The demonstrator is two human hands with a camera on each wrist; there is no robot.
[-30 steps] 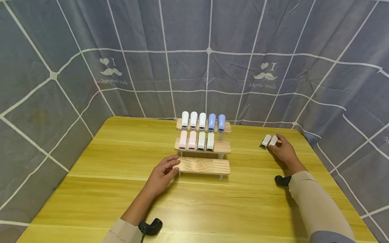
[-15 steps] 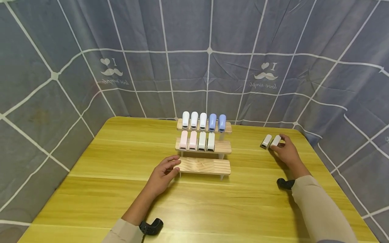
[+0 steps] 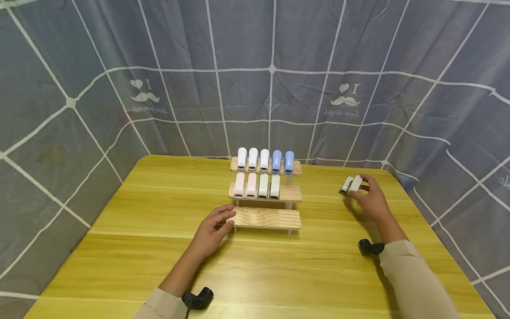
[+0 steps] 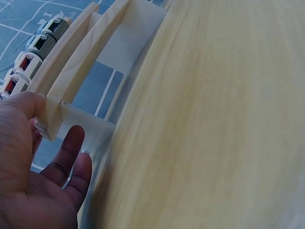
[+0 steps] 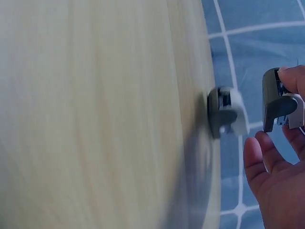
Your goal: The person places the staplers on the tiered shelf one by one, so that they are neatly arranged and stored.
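Note:
My right hand (image 3: 373, 199) pinches a small white stapler (image 3: 356, 183) between thumb and fingers at the table's far right. In the right wrist view this stapler (image 5: 274, 100), with a grey base, is held off the table. A second white stapler (image 3: 345, 185) stands on the table just left of it. My left hand (image 3: 214, 226) holds the left end of the lowest step of a wooden rack (image 3: 267, 218), thumb and index finger at its corners. In the left wrist view the other fingers (image 4: 71, 148) hang free beside the step's clear leg.
The rack's top step bears white staplers (image 3: 253, 158) and two blue staplers (image 3: 288, 162). On its middle step stand two pink staplers (image 3: 239, 184) and two pale staplers (image 3: 275, 186). A grey curtain (image 3: 247, 88) with white lines surrounds the table (image 3: 279, 274).
The right hand first shifts the stapler slightly right, apart from its neighbour, then raises it off the table and back leftward. The left hand stays at the rack.

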